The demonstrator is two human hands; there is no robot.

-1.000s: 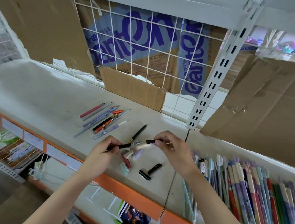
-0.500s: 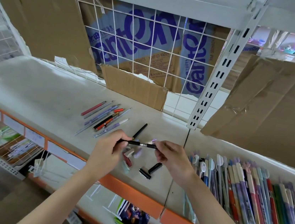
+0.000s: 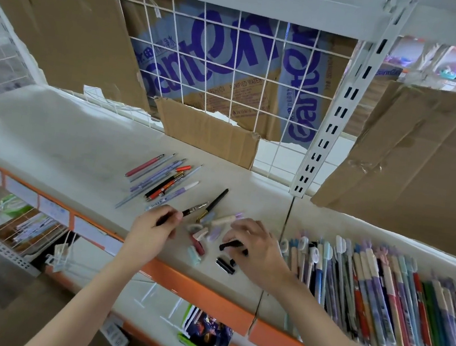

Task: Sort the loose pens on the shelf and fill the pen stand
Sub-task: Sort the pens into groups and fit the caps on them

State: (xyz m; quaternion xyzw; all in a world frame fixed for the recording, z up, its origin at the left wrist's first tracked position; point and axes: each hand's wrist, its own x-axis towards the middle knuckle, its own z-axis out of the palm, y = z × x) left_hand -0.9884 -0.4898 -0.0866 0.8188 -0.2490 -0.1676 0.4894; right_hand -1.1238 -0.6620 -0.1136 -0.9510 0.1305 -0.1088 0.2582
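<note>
Head view, left hand [image 3: 154, 228] pinching slim black uncapped pen [image 3: 189, 212] — right hand [image 3: 255, 248] gripping black cap [image 3: 230, 244]

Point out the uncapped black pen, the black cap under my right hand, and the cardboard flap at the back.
black pen [image 3: 193, 210], head view, metal tip end.
black cap [image 3: 230, 244], head view, middle of its body.
cardboard flap [image 3: 208, 133], head view, centre of its face.

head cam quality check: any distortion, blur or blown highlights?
Head view: strong wide-angle bowing, the shelf upright leans and the shelf edge curves; light is soft, shadows faint; the bright area top right is washed out; the right hand and black cap are slightly smeared; the left hand with its pen reads sharper.
</note>
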